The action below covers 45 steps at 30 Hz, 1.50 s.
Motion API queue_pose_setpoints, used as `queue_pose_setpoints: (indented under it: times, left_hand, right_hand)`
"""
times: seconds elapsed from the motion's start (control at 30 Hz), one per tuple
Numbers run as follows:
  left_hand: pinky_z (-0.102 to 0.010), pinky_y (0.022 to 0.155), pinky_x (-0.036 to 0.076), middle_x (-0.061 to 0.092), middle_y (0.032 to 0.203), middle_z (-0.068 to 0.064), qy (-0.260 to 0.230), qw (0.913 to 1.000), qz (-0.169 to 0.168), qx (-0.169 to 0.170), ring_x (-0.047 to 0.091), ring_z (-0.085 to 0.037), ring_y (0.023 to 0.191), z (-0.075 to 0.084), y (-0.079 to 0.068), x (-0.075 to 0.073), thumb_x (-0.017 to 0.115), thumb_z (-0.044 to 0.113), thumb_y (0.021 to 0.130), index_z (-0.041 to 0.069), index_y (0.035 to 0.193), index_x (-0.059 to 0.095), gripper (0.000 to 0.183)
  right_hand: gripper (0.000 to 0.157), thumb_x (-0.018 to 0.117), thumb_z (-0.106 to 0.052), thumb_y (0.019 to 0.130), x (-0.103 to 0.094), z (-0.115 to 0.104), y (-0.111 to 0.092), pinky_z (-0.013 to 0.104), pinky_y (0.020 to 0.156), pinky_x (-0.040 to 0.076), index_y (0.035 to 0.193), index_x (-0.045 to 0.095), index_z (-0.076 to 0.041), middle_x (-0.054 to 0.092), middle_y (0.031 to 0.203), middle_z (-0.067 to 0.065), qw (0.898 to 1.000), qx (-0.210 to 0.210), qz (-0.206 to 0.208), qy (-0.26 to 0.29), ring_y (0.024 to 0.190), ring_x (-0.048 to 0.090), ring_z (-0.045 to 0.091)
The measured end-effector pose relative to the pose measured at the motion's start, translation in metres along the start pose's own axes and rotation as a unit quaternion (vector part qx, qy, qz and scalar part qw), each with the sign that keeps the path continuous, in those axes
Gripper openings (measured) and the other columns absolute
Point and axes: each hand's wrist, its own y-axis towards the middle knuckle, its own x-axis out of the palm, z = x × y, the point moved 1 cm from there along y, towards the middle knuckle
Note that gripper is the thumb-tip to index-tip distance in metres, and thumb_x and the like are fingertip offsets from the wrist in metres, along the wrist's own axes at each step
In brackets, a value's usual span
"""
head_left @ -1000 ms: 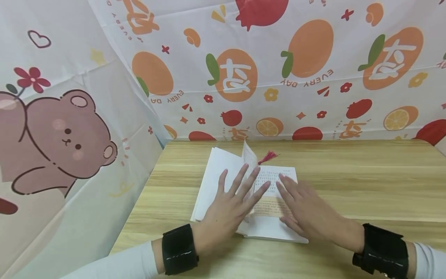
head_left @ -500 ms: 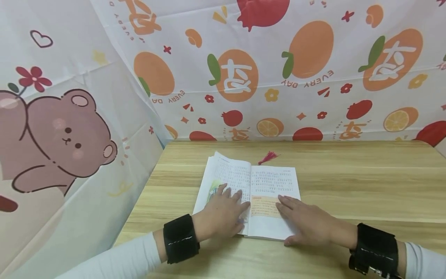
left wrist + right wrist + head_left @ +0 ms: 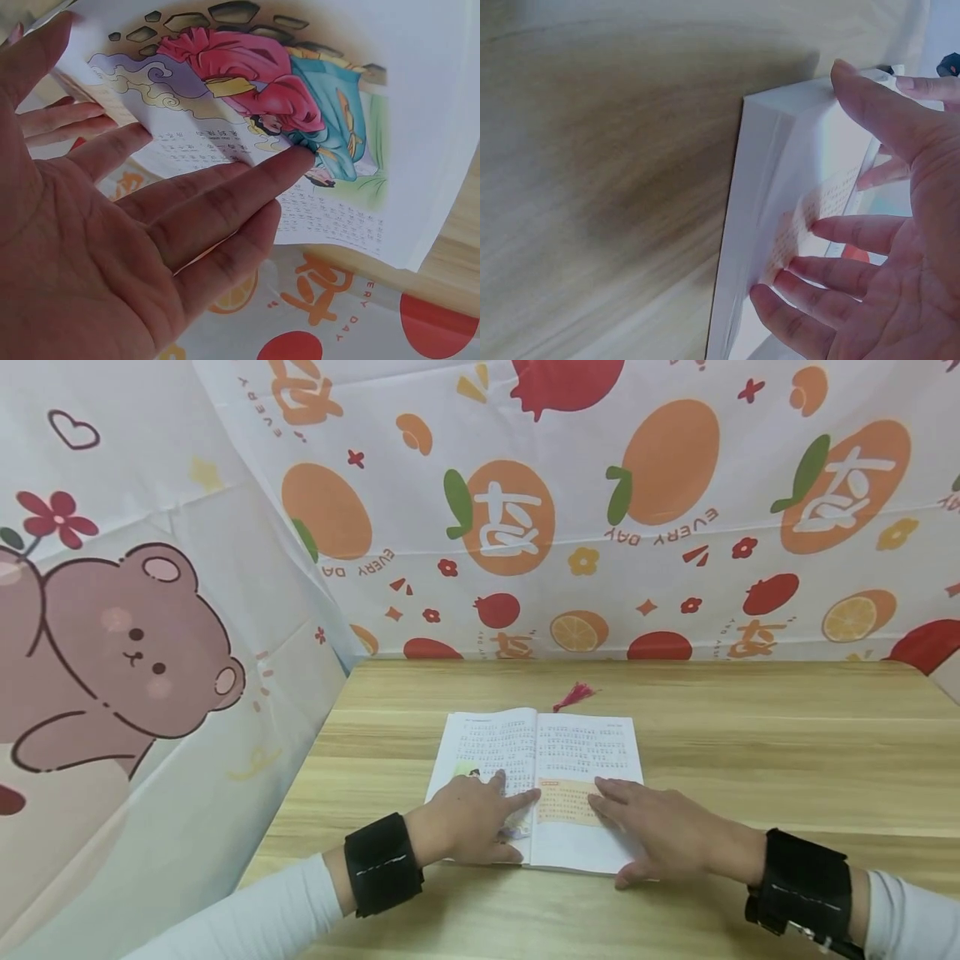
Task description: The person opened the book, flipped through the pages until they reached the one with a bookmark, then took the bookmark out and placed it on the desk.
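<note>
An open book (image 3: 585, 852) lies on the table, text on both pages and a peach text box on the right one. My left hand (image 3: 467, 820) rests on the left page, its fingers spread, the index finger and thumb pointing toward the spine. In the left wrist view its fingertips touch that page, next to a coloured illustration (image 3: 262, 82) of robed figures. On the right page's lower outer part lies my right hand (image 3: 667, 833). Its fingers (image 3: 855, 232) are nearly straight on the paper, and its thumb is by the bottom edge.
A pink tassel (image 3: 575, 696) sticks out beyond the book's top edge. The wooden table (image 3: 787, 718) reaches back to a fruit-printed cloth (image 3: 585, 510). A bear-printed cloth (image 3: 285, 610) hangs at the left.
A lifted page has come down onto the left side, and the left pages lie flatter. My left hand has moved left and down with it. My right hand has slid slightly toward me.
</note>
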Motion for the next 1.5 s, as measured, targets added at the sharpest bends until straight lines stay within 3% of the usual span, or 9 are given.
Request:
queue_pose_setpoints:
  times: [0.4,0.63,0.77,0.9,1.0,1.1,1.23,1.37,1.5]
  left_hand:
    - [-0.042,0.079,0.051,0.054,0.128,-0.014,0.024,0.9986,0.037,0.029,0.061,-0.029,0.088,-0.005,-0.001,0.005,0.050,0.068,0.074,0.037,0.137,0.036,0.071]
    - [-0.041,0.076,0.052,0.053,0.129,-0.016,0.032,0.9976,0.049,0.037,0.062,-0.026,0.078,-0.002,0.000,0.006,0.047,0.070,0.074,0.036,0.137,0.036,0.072]
    - [-0.045,0.080,0.051,0.049,0.132,-0.017,0.015,0.9985,0.042,0.032,0.057,-0.034,0.094,0.000,0.001,0.004,0.048,0.070,0.073,0.035,0.136,0.038,0.072]
    - [-0.051,0.086,0.048,0.039,0.140,-0.018,-0.014,0.9982,0.046,0.036,0.042,-0.039,0.115,0.004,0.003,0.005,0.048,0.070,0.074,0.026,0.136,0.041,0.076]
    - [-0.051,0.089,0.046,0.032,0.144,-0.018,-0.028,0.9963,0.064,0.049,0.034,-0.039,0.122,0.010,0.006,0.007,0.045,0.071,0.075,0.013,0.134,0.043,0.083]
    - [-0.049,0.088,0.047,0.033,0.144,-0.018,-0.022,0.9942,0.091,0.054,0.032,-0.041,0.122,0.017,0.010,0.011,0.039,0.073,0.076,0.002,0.130,0.045,0.089]
    - [-0.046,0.091,0.046,0.028,0.145,-0.022,-0.005,0.9901,0.130,0.051,0.033,-0.041,0.122,0.024,0.014,0.014,0.038,0.061,0.084,-0.004,0.135,0.034,0.083]
    - [-0.042,0.097,0.041,0.008,0.149,-0.025,-0.038,0.9815,0.181,0.049,0.033,-0.034,0.123,0.027,0.013,0.014,0.055,0.038,0.081,-0.001,0.142,0.002,0.089]
    - [-0.047,0.096,0.041,-0.008,0.151,-0.021,-0.057,0.9689,0.239,0.034,0.028,-0.033,0.126,0.031,0.005,0.008,0.067,0.023,0.070,0.011,0.143,-0.013,0.109]
  right_hand:
    - [0.085,0.065,-0.059,0.066,-0.009,0.002,0.002,0.054,0.089,0.045,0.134,0.043,-0.012,0.036,0.143,0.016,0.999,0.000,-0.039,0.025,0.121,0.037,0.029]
    - [0.058,0.067,-0.025,0.076,-0.010,-0.003,-0.003,0.052,0.088,0.046,0.129,0.049,-0.010,0.045,0.136,0.019,0.998,-0.038,-0.040,-0.025,0.119,0.040,0.031]
    - [0.048,0.059,-0.017,0.083,-0.009,-0.007,-0.004,0.050,0.087,0.047,0.129,0.048,-0.008,0.048,0.132,0.020,0.996,-0.066,-0.021,-0.048,0.118,0.042,0.031]
    - [0.049,0.051,-0.019,0.089,-0.010,-0.008,-0.003,0.051,0.092,0.044,0.135,0.040,-0.007,0.045,0.136,0.018,0.994,-0.090,-0.008,-0.064,0.121,0.039,0.030]
    - [0.057,0.054,-0.015,0.086,-0.011,-0.009,0.000,0.053,0.097,0.038,0.138,0.033,-0.006,0.039,0.140,0.016,0.987,-0.109,0.025,-0.118,0.126,0.032,0.029]
    - [0.066,0.060,-0.016,0.081,-0.013,-0.014,0.007,0.053,0.101,0.033,0.140,0.030,-0.007,0.035,0.144,0.014,0.972,-0.120,0.086,-0.183,0.130,0.025,0.028]
    - [0.072,0.062,-0.021,0.078,-0.018,-0.023,0.014,0.053,0.104,0.028,0.141,0.028,-0.008,0.027,0.148,0.013,0.955,-0.131,0.164,-0.209,0.133,0.015,0.027]
    - [0.077,0.061,-0.025,0.077,-0.024,-0.029,0.015,0.055,0.104,0.027,0.141,0.024,-0.004,0.020,0.150,0.014,0.947,-0.126,0.213,-0.204,0.134,0.011,0.028]
    - [0.077,0.055,-0.029,0.079,-0.025,-0.025,0.012,0.055,0.103,0.028,0.141,0.019,0.000,0.018,0.150,0.017,0.945,-0.088,0.241,-0.205,0.133,0.011,0.030]
